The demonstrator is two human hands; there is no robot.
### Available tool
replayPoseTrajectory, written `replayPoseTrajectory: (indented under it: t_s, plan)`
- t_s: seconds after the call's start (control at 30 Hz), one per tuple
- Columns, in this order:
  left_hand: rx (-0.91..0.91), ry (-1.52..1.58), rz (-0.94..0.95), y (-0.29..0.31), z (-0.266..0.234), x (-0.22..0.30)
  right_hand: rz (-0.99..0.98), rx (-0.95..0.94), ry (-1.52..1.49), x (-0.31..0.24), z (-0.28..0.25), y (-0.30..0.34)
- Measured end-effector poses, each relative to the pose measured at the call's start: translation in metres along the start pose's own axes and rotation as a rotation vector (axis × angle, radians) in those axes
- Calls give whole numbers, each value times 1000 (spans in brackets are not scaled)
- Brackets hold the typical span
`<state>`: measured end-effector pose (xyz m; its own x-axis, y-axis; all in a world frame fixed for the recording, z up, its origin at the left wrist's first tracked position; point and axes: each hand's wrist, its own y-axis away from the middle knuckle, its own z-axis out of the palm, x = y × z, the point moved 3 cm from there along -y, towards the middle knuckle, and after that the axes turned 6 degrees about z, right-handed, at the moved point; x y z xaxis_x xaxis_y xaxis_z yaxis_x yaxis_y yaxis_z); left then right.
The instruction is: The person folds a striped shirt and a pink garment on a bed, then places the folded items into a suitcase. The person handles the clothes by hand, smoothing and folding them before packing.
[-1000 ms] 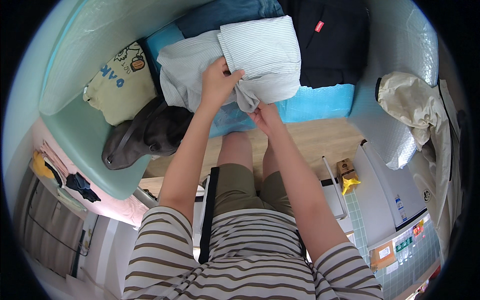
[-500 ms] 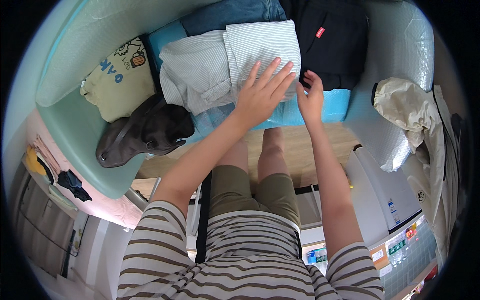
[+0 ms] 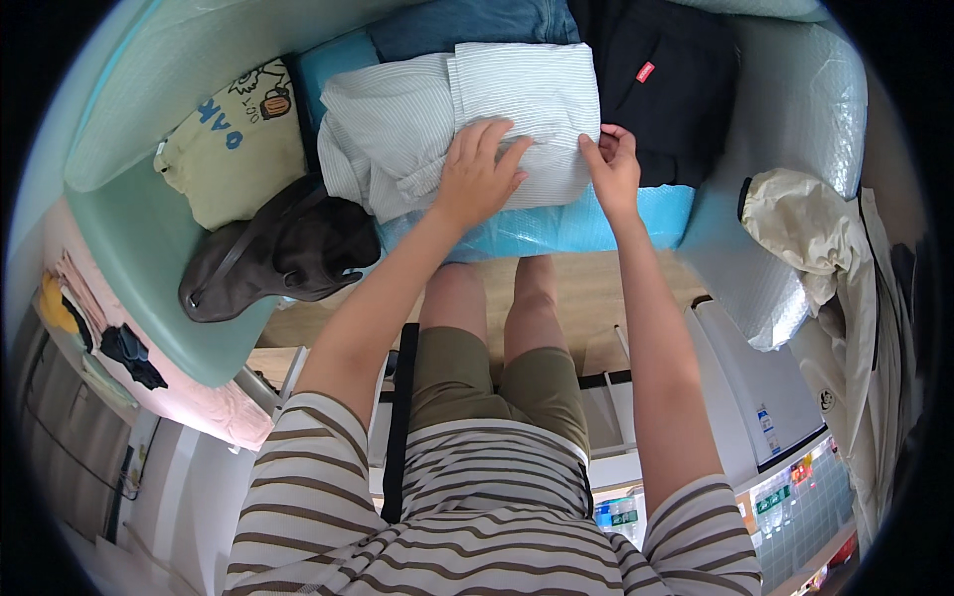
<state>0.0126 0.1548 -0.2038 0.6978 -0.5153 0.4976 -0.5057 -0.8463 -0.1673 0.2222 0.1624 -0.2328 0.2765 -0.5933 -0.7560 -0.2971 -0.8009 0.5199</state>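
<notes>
Left hand (image 3: 477,179) lies loose-fingered on the folded striped shirt (image 3: 529,87), right hand (image 3: 615,177) at its edge, pinching or not, can't tell!

Under the left hand (image 3: 478,177), white cloth (image 3: 532,84) with thin grey stripes; beyond it, blue denim (image 3: 467,28); past the right hand (image 3: 615,177), black clothing (image 3: 681,114); leftward, a dark brown bag (image 3: 333,248).

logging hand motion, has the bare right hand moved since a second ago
Yes: the right hand moved right and forward, closer to the folded black cloth garment with a red tag.
</notes>
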Motion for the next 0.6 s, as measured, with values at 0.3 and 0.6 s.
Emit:
replayPoseTrajectory:
  t_s: [0.3, 0.6]
  plan:
    - [147, -14, -128, 4, -28, -7, -845, -52, 670, -64, 30, 19]
    - [10, -101, -319, 25, -27, -9, -944, -183, 622, -71, 46, 14]
